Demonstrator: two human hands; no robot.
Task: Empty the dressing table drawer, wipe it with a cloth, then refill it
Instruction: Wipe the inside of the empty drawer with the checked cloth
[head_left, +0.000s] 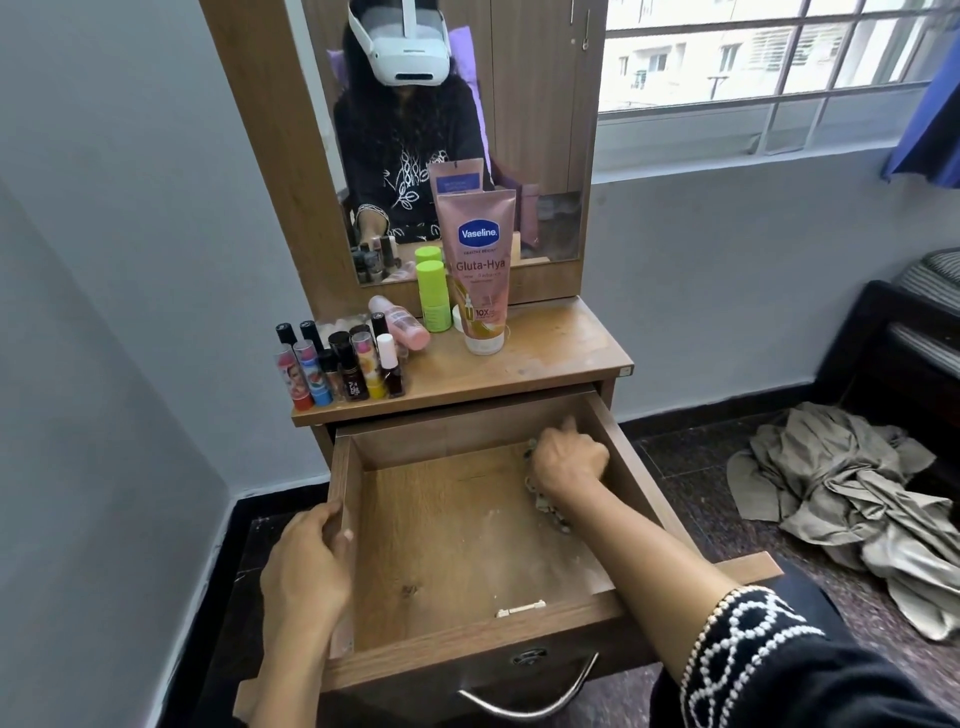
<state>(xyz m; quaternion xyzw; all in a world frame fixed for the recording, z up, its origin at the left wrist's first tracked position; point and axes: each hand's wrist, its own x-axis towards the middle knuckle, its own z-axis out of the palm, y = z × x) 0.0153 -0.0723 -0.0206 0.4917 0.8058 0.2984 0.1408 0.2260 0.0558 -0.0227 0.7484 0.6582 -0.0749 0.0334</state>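
I take the drawer (467, 540) as my landmark: it stands pulled well out from under the tabletop (545, 353), its long axis running from the handle near me back toward the mirror. Its floor is bare wood apart from some pale dust and a small light strip lying by the front wall, so I judge the emptying done and the wiping under way.

On the tabletop behind the drawer stand the things taken out: a tall pink Vaseline tube (480, 270), a green bottle (432, 296) just left of it, and a cluster of small lipsticks and vials (337, 364) at the back-left of the drawer.

My right hand (569, 460) is inside the drawer at its far-right corner, fingers curled down around a bunched cloth (550, 506), which shows only as a patterned edge trailing under the wrist toward me. My left hand (306, 561) grips the left wall of the drawer, thumb hooked over the rim, steadying it.

The unwiped floor lies to the left of and nearer than the cloth, so I judge the next stroke should sweep from that back-right corner leftward and toward the handle; the right hand is the one placed to do it.
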